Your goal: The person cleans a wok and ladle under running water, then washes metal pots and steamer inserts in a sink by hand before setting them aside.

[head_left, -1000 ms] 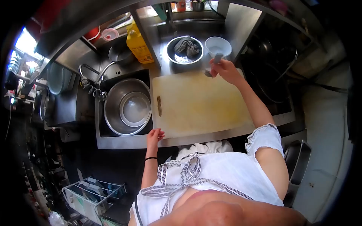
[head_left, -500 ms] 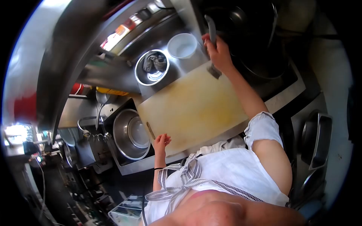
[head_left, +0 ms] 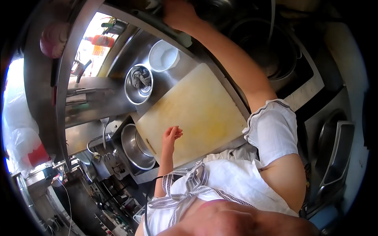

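My left hand hovers over the left part of a large, yellow-stained white cutting board. Its fingers are loosely curled and hold nothing that I can see. At the top edge of the view, my right hand reaches far forward beside a metal shelf edge. Shadow and the frame edge hide its fingers. A grey-green, rounded bar end shows just below that hand; whether the hand grips it is hidden. Behind the board stand a steel bowl with a crumpled grey cloth inside and a white plastic tub.
Left of the board, a large steel bowl sits in a sink area by a coiled hose. A big dark pot stands on the right. Bottles are beyond the overhead shelf. A folded cloth lies at the board's front edge.
My right hand, which gripped a grey-handled tool above the board's far corner, has moved forward and left to the shelf edge. My left hand has risen slightly over the board. The view has shifted.
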### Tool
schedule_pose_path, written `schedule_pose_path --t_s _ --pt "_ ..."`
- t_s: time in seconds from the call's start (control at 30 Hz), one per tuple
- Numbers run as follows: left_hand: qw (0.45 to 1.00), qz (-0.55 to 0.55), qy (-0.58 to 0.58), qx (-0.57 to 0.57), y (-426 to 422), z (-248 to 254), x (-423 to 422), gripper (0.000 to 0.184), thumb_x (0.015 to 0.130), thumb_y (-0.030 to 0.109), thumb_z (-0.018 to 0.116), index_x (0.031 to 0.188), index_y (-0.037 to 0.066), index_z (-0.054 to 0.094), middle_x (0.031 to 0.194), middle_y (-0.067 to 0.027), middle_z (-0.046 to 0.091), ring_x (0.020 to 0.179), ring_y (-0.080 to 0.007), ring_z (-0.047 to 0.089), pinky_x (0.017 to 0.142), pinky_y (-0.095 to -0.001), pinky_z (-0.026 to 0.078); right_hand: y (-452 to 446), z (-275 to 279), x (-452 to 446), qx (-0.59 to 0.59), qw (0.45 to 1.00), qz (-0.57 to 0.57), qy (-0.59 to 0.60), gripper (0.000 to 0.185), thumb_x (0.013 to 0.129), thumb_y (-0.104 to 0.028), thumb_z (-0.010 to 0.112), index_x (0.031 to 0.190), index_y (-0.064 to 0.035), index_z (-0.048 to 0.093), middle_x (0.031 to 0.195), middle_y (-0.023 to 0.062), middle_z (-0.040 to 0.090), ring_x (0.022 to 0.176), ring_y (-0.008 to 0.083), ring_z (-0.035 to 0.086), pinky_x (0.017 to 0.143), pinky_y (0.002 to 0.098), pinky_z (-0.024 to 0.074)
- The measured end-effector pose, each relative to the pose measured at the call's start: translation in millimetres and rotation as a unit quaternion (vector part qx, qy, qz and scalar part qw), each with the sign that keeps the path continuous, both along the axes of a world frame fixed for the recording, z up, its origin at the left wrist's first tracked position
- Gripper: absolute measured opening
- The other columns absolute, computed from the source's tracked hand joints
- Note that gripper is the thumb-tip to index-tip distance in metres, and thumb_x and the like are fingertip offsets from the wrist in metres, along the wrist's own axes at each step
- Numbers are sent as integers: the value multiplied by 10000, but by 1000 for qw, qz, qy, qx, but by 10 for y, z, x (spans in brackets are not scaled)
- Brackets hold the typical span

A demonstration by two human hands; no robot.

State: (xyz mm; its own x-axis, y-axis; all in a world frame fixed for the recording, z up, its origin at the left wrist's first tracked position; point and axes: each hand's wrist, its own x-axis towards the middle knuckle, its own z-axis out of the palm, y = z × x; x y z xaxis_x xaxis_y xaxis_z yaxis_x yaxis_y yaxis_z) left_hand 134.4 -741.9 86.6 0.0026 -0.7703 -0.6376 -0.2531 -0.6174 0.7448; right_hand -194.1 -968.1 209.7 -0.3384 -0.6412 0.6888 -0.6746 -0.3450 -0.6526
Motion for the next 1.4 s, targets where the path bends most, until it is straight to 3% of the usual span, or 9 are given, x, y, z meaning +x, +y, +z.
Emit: schedule_pose_path --t_s 0.07,0.2,0.6,0.9,0.97,1.03,1.17,1.23,1.4 --pt "1000 16 1 0 4 -16 -20 184 789 214 511 831 38 546 719 -49 578 619 -113 548 563 -205 420 41 231 8 102 992 76 8 226 709 -71 392 922 0 418 827 213 510 717 361 524 612 419 427" --pt "999 31 1 -9 -14 -28 31 191 791 219 509 839 38 545 722 -49 579 619 -112 548 561 -207 420 -152 269 128 46 998 52 12 226 716 -73 388 929 -1 408 849 226 507 726 367 525 612 426 425" --pt "997 72 2 -26 -158 -100 257 193 802 215 492 858 35 537 722 -50 580 613 -110 548 554 -204 425 -243 210 176 122 986 100 55 292 738 -95 398 1006 20 387 930 249 493 801 386 507 676 436 413" --pt "994 105 8 -35 -106 -75 387 195 804 205 478 843 24 540 724 -55 575 614 -108 541 563 -207 423 -37 23 158 13 992 62 111 353 745 -108 420 1074 12 372 1008 257 450 925 380 450 747 419 396" --pt "992 119 10 -41 -34 -83 462 189 807 196 472 846 25 542 722 -53 574 615 -107 541 565 -207 423 338 58 285 21 999 40 -4 411 710 -91 501 1089 -3 367 1019 253 445 942 342 459 801 368 388" --pt "988 146 17 -38 80 -124 568 189 807 198 473 845 26 543 722 -54 574 616 -107 541 565 -207 423 504 -232 507 -104 994 23 -17 156 752 -72 501 904 -40 511 730 99 554 643 199 545 581 275 435" --pt "974 222 18 -33 364 -168 809 200 805 204 477 860 23 544 722 -55 573 618 -109 542 567 -204 422 991 -770 1124 215 936 278 -8 90 721 -54 501 800 -72 540 719 83 559 602 214 546 535 295 424" --pt "965 258 7 -37 527 -116 854 201 802 201 479 857 20 548 723 -54 574 616 -109 541 565 -205 421 1117 -1144 1220 246 914 314 77 74 733 -107 511 774 -76 564 679 96 568 606 223 557 537 311 426" --pt "927 367 -39 -69 1212 -26 1313 195 781 181 483 780 8 572 711 -38 575 610 -103 536 556 -210 415 1332 -1451 1523 392 837 371 89 113 764 -155 515 792 -80 595 581 60 572 532 183 563 515 277 426"
